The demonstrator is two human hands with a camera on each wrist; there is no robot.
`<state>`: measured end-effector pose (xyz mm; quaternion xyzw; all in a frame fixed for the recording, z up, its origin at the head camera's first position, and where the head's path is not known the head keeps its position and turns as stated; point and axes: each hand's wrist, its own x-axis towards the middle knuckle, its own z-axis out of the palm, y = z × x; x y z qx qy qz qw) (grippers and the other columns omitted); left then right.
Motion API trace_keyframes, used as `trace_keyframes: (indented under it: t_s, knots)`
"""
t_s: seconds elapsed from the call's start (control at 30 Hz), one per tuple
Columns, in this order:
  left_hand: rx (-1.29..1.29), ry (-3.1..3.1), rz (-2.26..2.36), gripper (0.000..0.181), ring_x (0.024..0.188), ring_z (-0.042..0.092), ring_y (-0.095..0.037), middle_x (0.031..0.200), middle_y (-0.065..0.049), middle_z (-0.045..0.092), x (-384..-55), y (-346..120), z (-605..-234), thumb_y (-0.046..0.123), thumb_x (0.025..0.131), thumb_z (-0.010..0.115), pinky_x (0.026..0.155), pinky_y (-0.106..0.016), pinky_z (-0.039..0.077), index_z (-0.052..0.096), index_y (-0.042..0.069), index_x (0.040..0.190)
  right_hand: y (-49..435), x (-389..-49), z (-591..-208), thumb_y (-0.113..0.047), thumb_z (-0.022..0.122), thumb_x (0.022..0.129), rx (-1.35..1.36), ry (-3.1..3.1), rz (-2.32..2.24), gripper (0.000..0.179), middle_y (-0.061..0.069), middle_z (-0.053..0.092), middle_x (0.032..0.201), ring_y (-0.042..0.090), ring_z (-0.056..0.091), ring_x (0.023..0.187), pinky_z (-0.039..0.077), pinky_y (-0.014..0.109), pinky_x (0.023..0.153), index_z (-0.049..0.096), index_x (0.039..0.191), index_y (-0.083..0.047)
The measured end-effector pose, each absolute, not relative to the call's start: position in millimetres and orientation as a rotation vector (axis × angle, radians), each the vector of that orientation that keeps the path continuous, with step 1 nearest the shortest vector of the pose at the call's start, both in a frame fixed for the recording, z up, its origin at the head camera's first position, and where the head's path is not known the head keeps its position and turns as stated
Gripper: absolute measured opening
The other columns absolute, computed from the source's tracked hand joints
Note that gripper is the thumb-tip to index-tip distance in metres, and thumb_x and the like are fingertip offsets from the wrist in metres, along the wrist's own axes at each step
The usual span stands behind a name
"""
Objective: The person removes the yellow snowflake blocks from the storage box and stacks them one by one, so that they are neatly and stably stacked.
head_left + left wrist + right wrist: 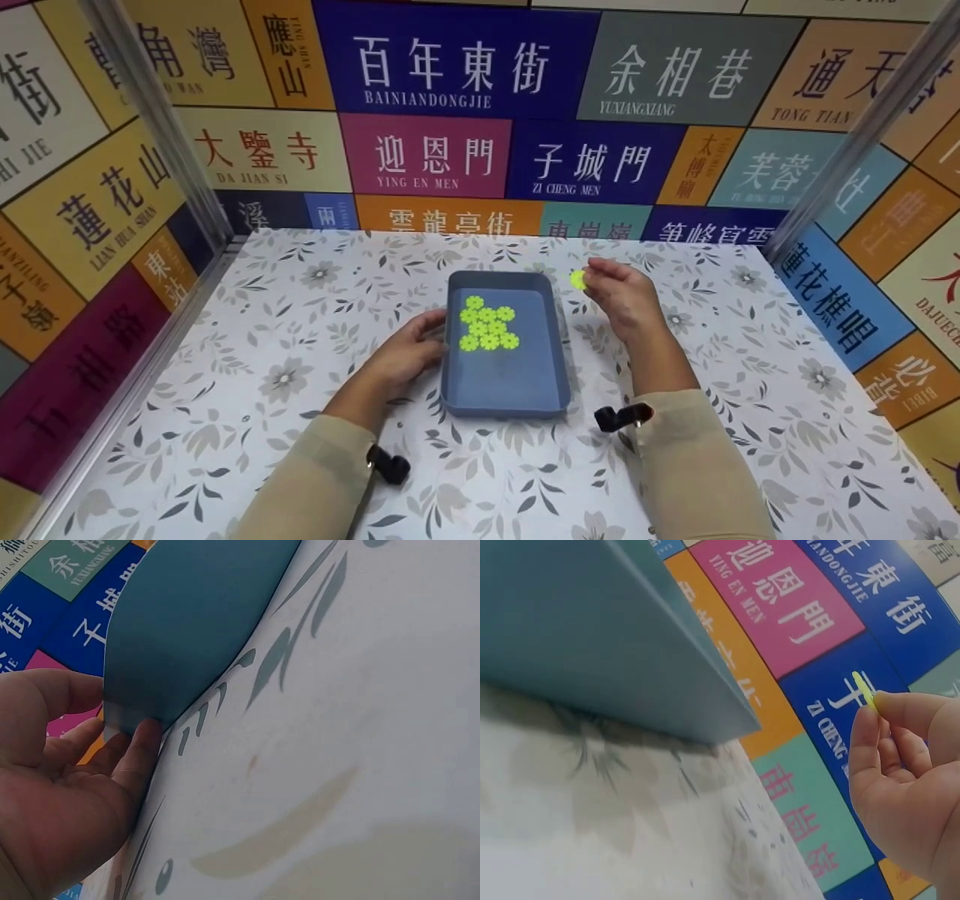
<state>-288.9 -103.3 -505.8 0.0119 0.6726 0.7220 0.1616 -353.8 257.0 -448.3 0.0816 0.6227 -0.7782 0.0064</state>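
A blue-grey rectangular tray [502, 390] rests on the table, with several flat yellow-green flower-shaped pieces [489, 328] grouped in its upper left part. My left hand [405, 351] is at the tray's left side, its fingertips touching the outer wall [187, 622] in the left wrist view. Beyond the tray's right edge, my right hand [621, 296] is raised and pinches one flower-shaped piece [578, 280] between thumb and finger. The right wrist view shows that piece [864, 688] edge-on at the fingertips, apart from the tray.
A white tablecloth with grey leaves and flowers [285, 379] covers the table. Panels with large characters [442, 60] stand behind it and on both sides. Metal corner posts [176, 135] rise at the back. Small black devices [622, 417] are worn at both wrists.
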Motion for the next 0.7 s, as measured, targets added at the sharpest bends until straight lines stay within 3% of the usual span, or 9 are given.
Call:
trace_keyframes:
  t_s: [0.37, 0.6, 0.7]
  knots:
    - [0.031, 1.879, 2.088, 0.076, 0.156, 0.046, -0.029, 0.17, -0.012, 0.044, -289, -104, -508, -0.004, 0.093, 0.061, 0.125, -0.046, 0.044, 0.039, 0.011, 0.165, 283, -351, -474, -0.004, 0.076, 0.097, 0.294, 1.84, -2.45, 0.026, -0.002, 0.075, 0.114, 0.01, 0.073, 0.101, 0.062, 0.023, 0.093, 0.072, 0.121, -0.013]
    - [0.03, 1.897, 2.07, 0.075, 0.155, 0.047, -0.03, 0.171, -0.011, 0.042, -290, -104, -507, -0.002, 0.093, 0.062, 0.125, -0.047, 0.044, 0.042, 0.012, 0.164, 296, -355, -488, -0.005, 0.073, 0.1, 0.373, 1.799, -2.388, 0.056, 0.0, 0.074, 0.122, 0.011, 0.071, 0.109, 0.061, 0.023, 0.098, 0.052, 0.152, -0.003]
    - [0.041, 1.897, 2.071, 0.075, 0.155, 0.047, -0.03, 0.172, -0.011, 0.041, -289, -103, -507, -0.002, 0.094, 0.062, 0.126, -0.047, 0.044, 0.042, 0.012, 0.164, 300, -356, -492, -0.005, 0.072, 0.1, 0.388, 1.804, -2.371, 0.058, 0.004, 0.072, 0.133, 0.011, 0.072, 0.11, 0.061, 0.023, 0.099, 0.052, 0.154, -0.003]
